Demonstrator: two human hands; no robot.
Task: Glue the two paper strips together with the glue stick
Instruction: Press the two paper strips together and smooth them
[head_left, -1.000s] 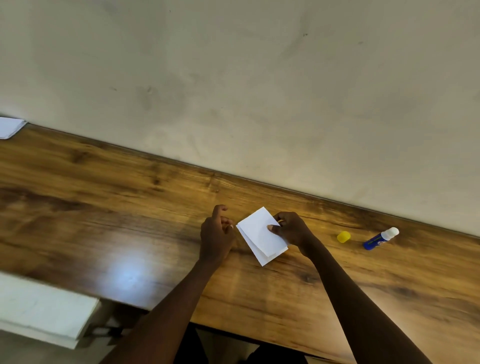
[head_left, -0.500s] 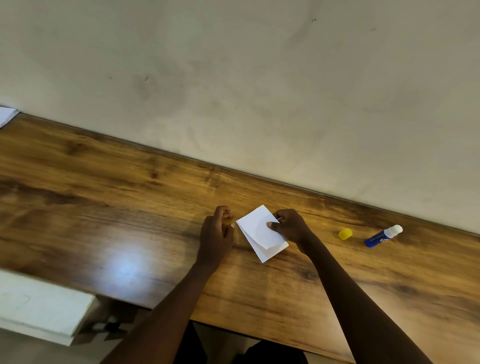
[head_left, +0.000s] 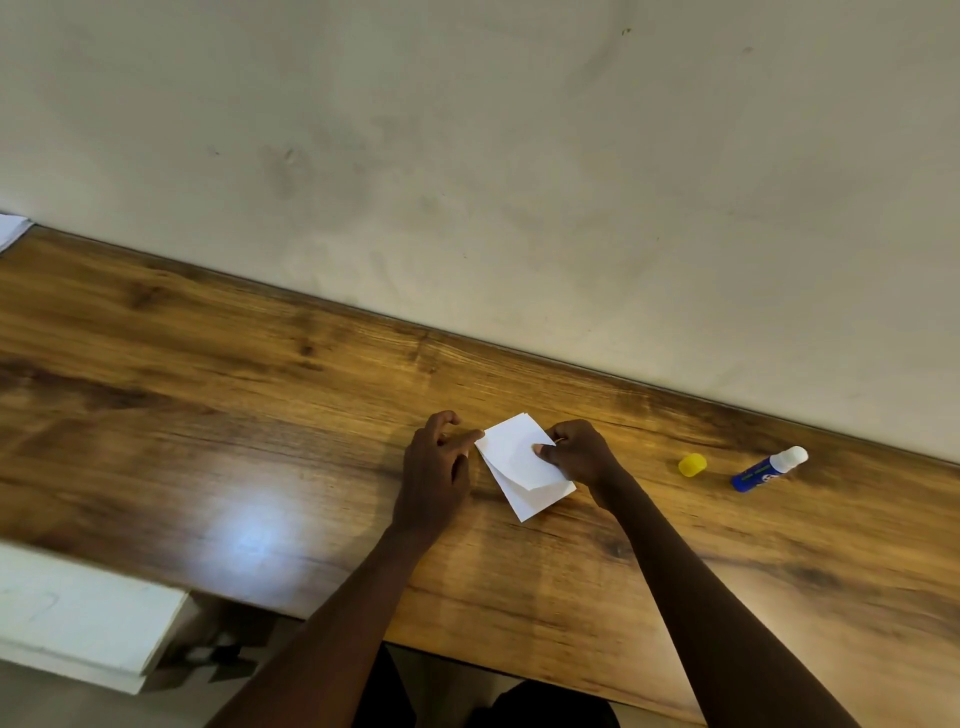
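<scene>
Wooden desk (head_left: 208, 415) against pale wall (head_left: 467, 156)

The left hand (head_left: 434, 470) uncurls from a loose fist, its forefinger now reaching the corner of the paper strips (head_left: 511, 449) opposite the pinch of the right hand (head_left: 579, 457); below that pinch more of the under strip shows

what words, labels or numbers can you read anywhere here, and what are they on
No text can be read here.
On the glue stick: a green band and a white mark on the blue barrel, too small and blurred to read.
On the paper strips: blank on the sides that show.
On the yellow cap: no marking visible.
</scene>
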